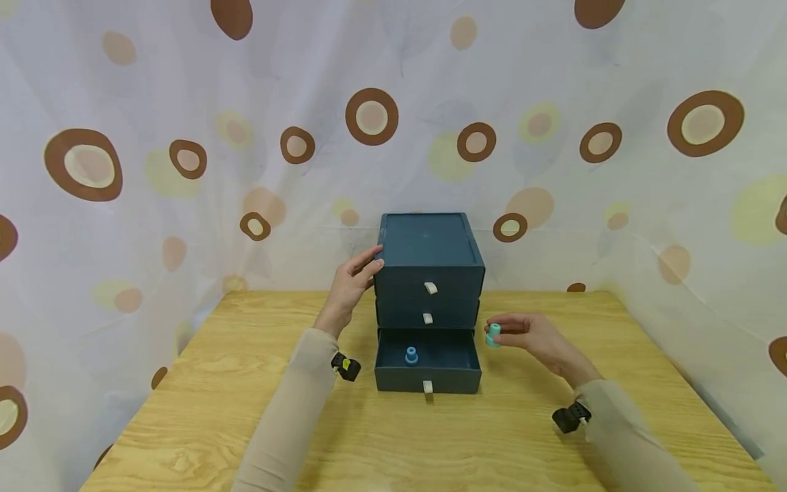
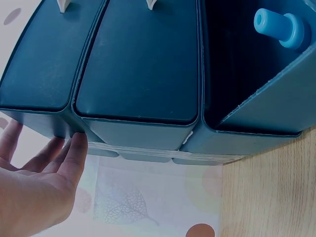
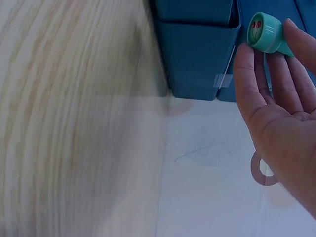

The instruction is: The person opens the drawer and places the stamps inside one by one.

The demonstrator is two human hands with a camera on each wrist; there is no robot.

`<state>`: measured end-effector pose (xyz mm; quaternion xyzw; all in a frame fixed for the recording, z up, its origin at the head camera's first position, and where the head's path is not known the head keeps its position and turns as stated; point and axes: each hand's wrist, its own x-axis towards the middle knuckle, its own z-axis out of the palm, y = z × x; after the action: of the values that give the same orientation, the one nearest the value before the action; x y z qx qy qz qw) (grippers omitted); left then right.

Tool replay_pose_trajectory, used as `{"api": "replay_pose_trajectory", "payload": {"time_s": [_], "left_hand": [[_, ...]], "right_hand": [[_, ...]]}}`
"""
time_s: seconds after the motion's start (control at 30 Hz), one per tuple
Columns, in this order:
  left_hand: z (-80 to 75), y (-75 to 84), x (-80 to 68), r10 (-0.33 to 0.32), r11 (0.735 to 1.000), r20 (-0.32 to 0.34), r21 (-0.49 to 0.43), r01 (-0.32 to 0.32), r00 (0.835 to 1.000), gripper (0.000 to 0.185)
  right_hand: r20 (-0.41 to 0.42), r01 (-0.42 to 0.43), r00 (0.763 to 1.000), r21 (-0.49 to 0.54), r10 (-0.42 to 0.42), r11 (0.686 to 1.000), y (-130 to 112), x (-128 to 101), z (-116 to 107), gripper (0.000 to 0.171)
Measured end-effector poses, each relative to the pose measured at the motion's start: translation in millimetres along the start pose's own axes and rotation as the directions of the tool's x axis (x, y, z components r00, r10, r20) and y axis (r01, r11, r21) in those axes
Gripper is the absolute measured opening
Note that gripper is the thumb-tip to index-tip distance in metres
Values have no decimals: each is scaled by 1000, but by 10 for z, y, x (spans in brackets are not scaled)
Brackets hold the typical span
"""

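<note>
1. Head view: a dark blue drawer unit (image 1: 428,273) is standing at the far middle of the wooden table (image 1: 246,424). Its bottom drawer (image 1: 427,365) is sitting pulled out toward the near side, with a blue spool (image 1: 411,355) lying inside at the left. The left hand (image 1: 353,283) is resting with straight fingers against the unit's upper left side, holding nothing. The right hand (image 1: 529,338) is pinching a teal spool (image 1: 493,335) just right of the open drawer.
2. Left wrist view: the left hand's fingers (image 2: 74,153) are touching the unit's edge, lying straight; the blue spool (image 2: 279,27) is showing inside the open drawer.
3. Right wrist view: the right hand (image 3: 281,113) is gripping the teal spool (image 3: 266,33) at its fingertips, close beside the drawer unit (image 3: 197,54).
</note>
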<state>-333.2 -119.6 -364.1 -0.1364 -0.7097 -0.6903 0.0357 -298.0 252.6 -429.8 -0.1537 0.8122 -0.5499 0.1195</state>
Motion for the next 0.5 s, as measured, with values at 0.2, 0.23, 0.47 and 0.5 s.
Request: {"api": "replay_pose_trajectory", "payload": {"time_s": [0.2, 0.23, 0.47, 0.5], "left_hand": [[2, -8, -18, 17, 1000, 2, -1, -17, 1000, 45], [3, -12, -18, 21, 1000, -1, 0, -21, 1000, 45], [10, -22, -10, 27, 1000, -10, 14, -27, 1000, 48], [12, -20, -11, 24, 1000, -10, 11, -24, 1000, 47]], "right_hand": [[-3, -12, 1000, 38, 12, 999, -71, 44, 94, 53], [-1, -10, 1000, 41, 10, 999, -79, 55, 110, 53], [13, 0, 1000, 64, -1, 998, -108, 125, 229, 49], [17, 6, 1000, 65, -7, 998, -111, 131, 244, 48]]}}
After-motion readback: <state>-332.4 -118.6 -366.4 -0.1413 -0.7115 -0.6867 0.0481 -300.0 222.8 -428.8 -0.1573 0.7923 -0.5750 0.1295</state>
